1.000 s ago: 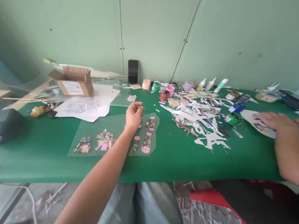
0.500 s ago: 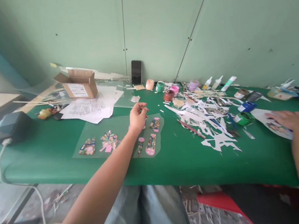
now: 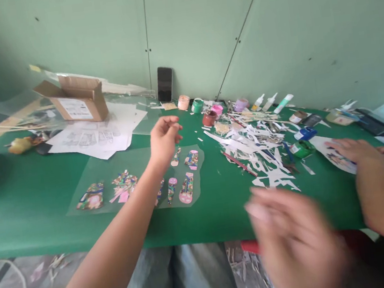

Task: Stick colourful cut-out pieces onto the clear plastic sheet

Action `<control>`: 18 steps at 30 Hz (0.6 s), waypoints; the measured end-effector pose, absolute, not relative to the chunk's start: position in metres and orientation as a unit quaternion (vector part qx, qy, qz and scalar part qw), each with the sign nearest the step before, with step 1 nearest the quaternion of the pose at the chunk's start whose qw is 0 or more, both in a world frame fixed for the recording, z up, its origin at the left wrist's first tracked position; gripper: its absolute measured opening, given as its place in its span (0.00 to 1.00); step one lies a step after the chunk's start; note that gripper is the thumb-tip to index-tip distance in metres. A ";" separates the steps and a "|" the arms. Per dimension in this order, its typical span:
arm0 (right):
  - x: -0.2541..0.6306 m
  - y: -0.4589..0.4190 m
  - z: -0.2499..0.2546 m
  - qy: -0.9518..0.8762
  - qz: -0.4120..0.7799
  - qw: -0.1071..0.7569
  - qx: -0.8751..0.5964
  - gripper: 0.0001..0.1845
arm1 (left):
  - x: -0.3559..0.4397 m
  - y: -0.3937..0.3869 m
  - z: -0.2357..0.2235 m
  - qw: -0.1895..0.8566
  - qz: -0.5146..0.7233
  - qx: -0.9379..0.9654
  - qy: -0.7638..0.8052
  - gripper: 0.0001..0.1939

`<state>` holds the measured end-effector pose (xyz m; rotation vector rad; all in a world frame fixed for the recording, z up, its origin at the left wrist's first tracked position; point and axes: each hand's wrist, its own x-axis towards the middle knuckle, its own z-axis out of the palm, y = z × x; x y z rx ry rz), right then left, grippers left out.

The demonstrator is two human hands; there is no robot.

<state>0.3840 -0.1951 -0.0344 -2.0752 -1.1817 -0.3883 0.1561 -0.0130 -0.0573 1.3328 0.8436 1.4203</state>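
My left hand [image 3: 165,140] is raised over the far edge of a clear plastic sheet [image 3: 105,167], its fingers curled in toward the thumb. Whatever is between them, if anything, I cannot make out. On the sheet lie several small patterned, colourful pieces, among them a trapezoid one [image 3: 92,197], a spiky one [image 3: 124,186] and a pink-ended one [image 3: 186,189]. My right hand [image 3: 294,239] is close to the camera, in front of the table's near edge. Motion smears its fingers, so its grip does not show.
White paper scraps [image 3: 267,150] cover the table's middle right, with a red-brown paint jar [image 3: 209,118] behind. At the right, a co-worker's hands [image 3: 350,147] rest on a paper drawing [image 3: 323,145]. A cardboard box [image 3: 76,102], printed sheets [image 3: 106,141] and an upright phone [image 3: 165,84] stand or lie farther back.
My right hand has come into view at the lower right. My left hand has lifted slightly, its fingers still curled. The camera view has shifted to the right.
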 end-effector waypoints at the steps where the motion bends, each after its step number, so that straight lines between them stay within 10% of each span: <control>1: 0.347 -0.200 -0.051 -0.502 -0.121 0.358 -0.778 0.19 | 0.153 -0.015 -0.049 0.490 0.586 0.548 0.341 0.06; 6: 0.233 -0.198 -0.111 -0.604 -0.031 0.269 -0.749 0.24 | 0.124 -0.053 -0.029 0.375 0.438 0.736 0.354 0.08; 11: 0.241 -0.193 -0.117 -0.580 0.057 0.341 -0.738 0.09 | 0.084 -0.111 -0.063 0.167 0.230 0.860 0.423 0.12; 18: 0.280 -0.186 -0.098 -0.541 0.112 0.406 -0.728 0.15 | 0.074 -0.144 -0.104 0.084 0.214 0.885 0.404 0.20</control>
